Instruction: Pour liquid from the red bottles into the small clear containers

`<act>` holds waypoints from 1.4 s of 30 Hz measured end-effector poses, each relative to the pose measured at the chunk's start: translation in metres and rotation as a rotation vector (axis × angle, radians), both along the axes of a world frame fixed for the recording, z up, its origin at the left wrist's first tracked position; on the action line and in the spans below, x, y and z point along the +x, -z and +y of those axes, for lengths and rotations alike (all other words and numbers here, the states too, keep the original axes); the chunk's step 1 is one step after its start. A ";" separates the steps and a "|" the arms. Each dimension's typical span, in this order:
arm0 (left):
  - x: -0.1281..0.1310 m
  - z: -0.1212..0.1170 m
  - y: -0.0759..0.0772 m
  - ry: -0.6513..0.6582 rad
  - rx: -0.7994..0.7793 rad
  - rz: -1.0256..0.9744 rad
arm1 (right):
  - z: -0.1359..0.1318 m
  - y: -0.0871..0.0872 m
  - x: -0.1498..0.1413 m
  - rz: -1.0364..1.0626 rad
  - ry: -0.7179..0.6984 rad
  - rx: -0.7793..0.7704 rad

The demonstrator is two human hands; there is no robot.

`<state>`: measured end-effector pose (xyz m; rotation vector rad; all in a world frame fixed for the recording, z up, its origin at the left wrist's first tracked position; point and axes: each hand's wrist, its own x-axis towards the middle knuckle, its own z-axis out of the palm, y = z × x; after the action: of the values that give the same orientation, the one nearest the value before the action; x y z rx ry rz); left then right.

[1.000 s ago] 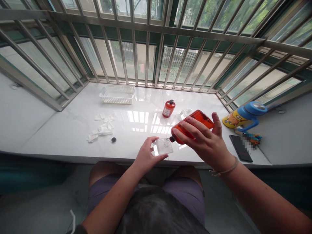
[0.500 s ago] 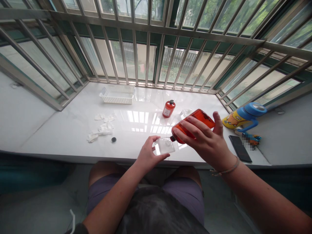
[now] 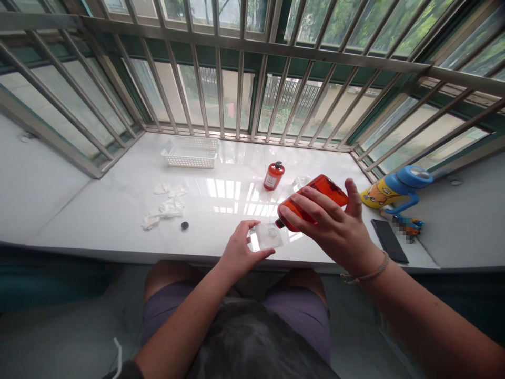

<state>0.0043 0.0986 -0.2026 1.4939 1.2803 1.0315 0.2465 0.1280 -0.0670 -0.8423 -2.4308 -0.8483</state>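
Observation:
My right hand (image 3: 333,226) grips a large orange bottle (image 3: 321,190), tipped with its open neck pointing down-left. The neck sits right above a small square white pad (image 3: 268,235) pinched between the thumb and fingers of my left hand (image 3: 239,252), just over the white marble sill (image 3: 98,216) near its front edge. A small black cap (image 3: 184,225) lies on the sill to the left. A smaller orange bottle (image 3: 273,176) with a black cap stands upright behind my hands.
Crumpled white pads (image 3: 165,205) lie at left, a white slotted basket (image 3: 190,152) at the back. A clear plastic wrapper (image 3: 300,182) sits behind the big bottle. A yellow and blue kids' flask (image 3: 396,189) and a dark phone (image 3: 389,240) rest at right. Metal window bars (image 3: 236,95) enclose the sill.
The bottle's base has risen slightly, tilting it a little steeper. My left hand and the pad shifted a touch toward the bottle's neck.

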 end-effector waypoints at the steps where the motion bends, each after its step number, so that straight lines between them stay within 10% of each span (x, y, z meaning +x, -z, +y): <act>1: 0.000 0.000 0.000 -0.003 0.001 0.003 | 0.000 0.000 0.000 0.000 0.002 -0.004; 32: 0.001 0.002 -0.002 -0.008 -0.002 -0.011 | 0.000 -0.003 0.000 0.025 0.000 -0.084; 42: -0.002 -0.004 -0.003 -0.008 -0.044 -0.034 | -0.006 0.037 -0.003 0.127 0.067 -0.164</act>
<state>0.0026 0.0949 -0.1997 1.4334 1.2779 1.0229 0.2435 0.1224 -0.1036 -1.0105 -2.3951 -0.6048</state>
